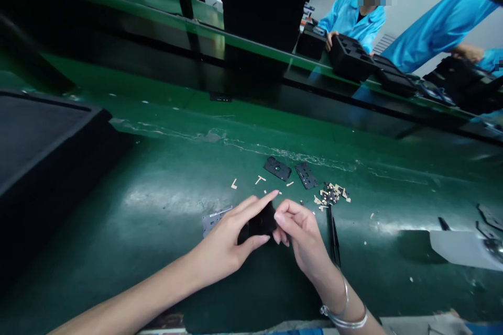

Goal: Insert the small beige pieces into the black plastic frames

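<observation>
A small black part is held above the green mat, low in the middle of the view. My left hand grips it between the thumb below and the fingers above. My right hand is pinched at the part's right edge; whether anything else is between its fingertips is hidden. Beneath my left hand a grey plate with cutouts shows partly. Two dark plates, one with a round hole and one narrower, lie beyond my hands. Black tweezers rest right of my right hand, beside a pile of small tan pieces.
A large black tray stands at the left. Loose tan strips lie beyond my hands. At the right are a whitish sheet and metal tools. Behind a dark rail, people in blue handle black foam boxes.
</observation>
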A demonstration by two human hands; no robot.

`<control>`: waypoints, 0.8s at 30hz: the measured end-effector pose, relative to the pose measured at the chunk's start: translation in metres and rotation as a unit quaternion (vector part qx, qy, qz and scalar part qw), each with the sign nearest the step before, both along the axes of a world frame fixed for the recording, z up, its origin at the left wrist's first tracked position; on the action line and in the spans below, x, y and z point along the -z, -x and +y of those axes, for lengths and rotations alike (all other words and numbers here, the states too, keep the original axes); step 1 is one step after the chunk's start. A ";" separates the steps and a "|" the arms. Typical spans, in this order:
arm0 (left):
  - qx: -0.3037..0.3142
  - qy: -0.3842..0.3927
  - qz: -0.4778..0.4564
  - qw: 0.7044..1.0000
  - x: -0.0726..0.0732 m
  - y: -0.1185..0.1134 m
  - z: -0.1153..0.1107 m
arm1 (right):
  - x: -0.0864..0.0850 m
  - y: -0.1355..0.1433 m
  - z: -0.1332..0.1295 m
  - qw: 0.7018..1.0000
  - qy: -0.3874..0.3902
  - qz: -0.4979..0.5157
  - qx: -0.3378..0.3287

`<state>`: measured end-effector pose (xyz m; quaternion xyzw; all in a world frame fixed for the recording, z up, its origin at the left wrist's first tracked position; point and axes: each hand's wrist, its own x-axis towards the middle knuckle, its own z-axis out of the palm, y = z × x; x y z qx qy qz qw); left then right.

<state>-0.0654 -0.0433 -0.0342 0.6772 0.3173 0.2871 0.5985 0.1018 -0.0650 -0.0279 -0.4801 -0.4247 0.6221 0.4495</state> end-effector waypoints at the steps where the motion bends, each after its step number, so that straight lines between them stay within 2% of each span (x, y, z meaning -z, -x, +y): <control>1: 0.023 0.067 -0.058 0.996 -0.001 0.000 0.001 | -0.002 -0.001 0.000 0.999 -0.024 -0.030 0.020; 2: 0.051 0.138 -0.125 0.981 -0.001 -0.001 0.003 | -0.006 -0.004 -0.001 0.996 -0.048 -0.067 0.043; 4: 0.112 0.257 -0.252 0.926 -0.002 -0.002 0.005 | -0.017 -0.015 -0.004 0.977 -0.094 -0.169 0.086; 6: 0.150 0.316 -0.326 0.878 -0.002 -0.002 0.007 | -0.028 -0.032 -0.010 0.932 -0.126 -0.320 0.111; 7: 0.161 0.331 -0.346 0.863 -0.001 -0.003 0.008 | -0.032 -0.041 -0.014 0.893 -0.139 -0.410 0.121; 9: 0.174 0.343 -0.371 0.845 -0.001 -0.003 0.009 | -0.034 -0.062 -0.024 0.782 -0.141 -0.584 0.165; 11: 0.180 0.348 -0.376 0.840 -0.001 -0.003 0.009 | -0.026 -0.081 -0.035 0.668 -0.080 -0.712 0.202; 12: 0.184 0.348 -0.373 0.840 -0.001 -0.003 0.009 | -0.020 -0.088 -0.039 0.634 -0.042 -0.747 0.195; 13: 0.186 0.348 -0.368 0.842 -0.001 -0.003 0.009 | -0.013 -0.094 -0.043 0.617 -0.011 -0.767 0.177; 14: 0.188 0.348 -0.362 0.844 -0.001 -0.003 0.009 | -0.006 -0.099 -0.047 0.614 0.012 -0.775 0.151; 17: 0.177 0.341 -0.347 0.856 -0.001 -0.003 0.007 | 0.009 -0.107 -0.053 0.631 0.041 -0.769 0.093; 19: 0.165 0.337 -0.337 0.864 0.000 -0.003 0.007 | 0.010 -0.109 -0.054 0.643 0.027 -0.757 0.112; 20: 0.166 0.338 -0.333 0.865 0.000 -0.003 0.006 | 0.009 -0.108 -0.053 0.659 0.010 -0.739 0.140; 21: 0.171 0.343 -0.331 0.862 0.000 -0.003 0.006 | 0.005 -0.106 -0.052 0.687 -0.014 -0.705 0.175; 24: 0.204 0.370 -0.337 0.841 0.000 -0.002 0.006 | -0.007 -0.092 -0.046 0.807 -0.109 -0.525 0.248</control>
